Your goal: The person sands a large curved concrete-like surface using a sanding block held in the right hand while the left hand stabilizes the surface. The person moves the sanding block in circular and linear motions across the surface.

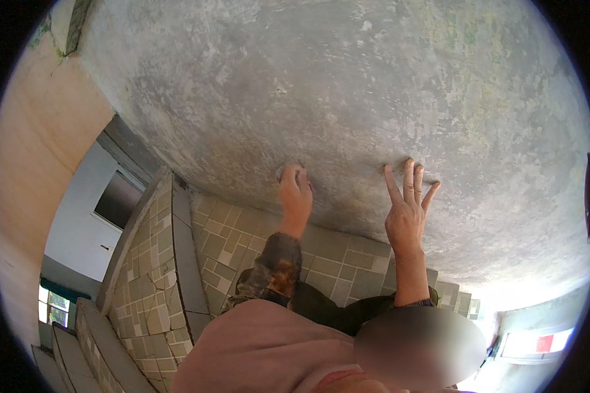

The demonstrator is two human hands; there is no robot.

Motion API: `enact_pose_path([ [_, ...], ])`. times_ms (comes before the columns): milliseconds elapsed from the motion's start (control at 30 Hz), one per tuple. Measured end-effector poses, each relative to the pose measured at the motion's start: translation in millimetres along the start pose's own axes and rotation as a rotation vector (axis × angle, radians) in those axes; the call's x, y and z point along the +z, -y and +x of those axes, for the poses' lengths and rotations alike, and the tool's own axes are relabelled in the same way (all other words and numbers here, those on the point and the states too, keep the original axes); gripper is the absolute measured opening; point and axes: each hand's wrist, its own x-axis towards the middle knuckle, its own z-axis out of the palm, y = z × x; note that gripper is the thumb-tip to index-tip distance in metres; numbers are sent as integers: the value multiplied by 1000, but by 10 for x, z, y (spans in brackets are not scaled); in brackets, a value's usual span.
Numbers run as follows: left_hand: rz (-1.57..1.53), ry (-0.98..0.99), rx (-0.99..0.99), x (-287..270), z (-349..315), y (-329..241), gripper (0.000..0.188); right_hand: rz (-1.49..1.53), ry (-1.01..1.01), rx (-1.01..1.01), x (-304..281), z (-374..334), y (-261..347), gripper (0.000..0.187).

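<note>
A grey, mottled plaster wall (pixel 334 85) with pale patches and worn spots fills the upper part of the head view. My left hand (pixel 295 194) is curled against its lower area, fingers bent and pressed together. A small greyish edge shows beside the fingertips, too little to name. To the right, my right hand (pixel 406 216) is open, its fingers spread and their tips resting on the wall. A dark patterned sleeve covers my left forearm, while the right forearm is bare above a dark cuff.
Green and beige tiles (pixel 229 229) cover the floor along the wall's foot. A raised tiled ledge (pixel 147 288) with grey edging lies at left, near a white door (pixel 88 209) and a tan wall (pixel 42 150). A bright window (pixel 537 342) stands at the lower right.
</note>
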Motion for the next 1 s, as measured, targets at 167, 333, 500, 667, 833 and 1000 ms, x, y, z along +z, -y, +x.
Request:
enact_pose_path([
  [167,29,-204,235,-6,391,-24,17,-8,19,0,-9,-2,-7,83],
  [333,88,-137,262,42,203,2,8,-41,4,-1,-5,9,5,82],
  [500,42,-68,232,42,154,1,6,4,9,4,-12,1,7,82],
  [667,-21,-142,232,82,358,-188,6,-21,48,13,-16,6,1,83],
  [833,36,1,208,129,-3,-271,5,-18,22,11,-19,6,3,85],
  [1000,-2,-53,320,193,63,-352,5,-1,27,14,-20,-3,4,85],
])
